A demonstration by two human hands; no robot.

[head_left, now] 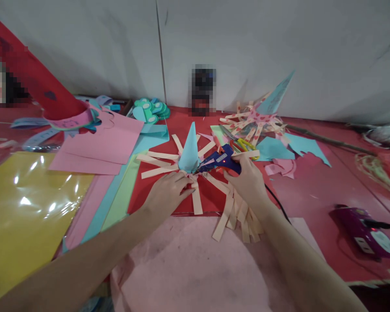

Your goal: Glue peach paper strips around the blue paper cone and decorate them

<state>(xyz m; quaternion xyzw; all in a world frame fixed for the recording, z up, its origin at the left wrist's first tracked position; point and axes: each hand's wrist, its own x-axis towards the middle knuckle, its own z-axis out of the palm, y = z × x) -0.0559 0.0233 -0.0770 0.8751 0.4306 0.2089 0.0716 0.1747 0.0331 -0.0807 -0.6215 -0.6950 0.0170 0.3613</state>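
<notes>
Cream paper strips (198,201) already fan around the blue cone (189,154) on the worktop (312,199), loose strips (242,212) lie unattached, the right hand (249,178) clasps a glue gun (221,158), and whether the left hand (167,190) pinches anything I can't tell.

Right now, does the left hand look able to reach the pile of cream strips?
Probably yes, if the left hand moves from the blue cone: the pile of cream strips has its lower ends uncovered, and the right hand overlaps mainly its top.
</notes>
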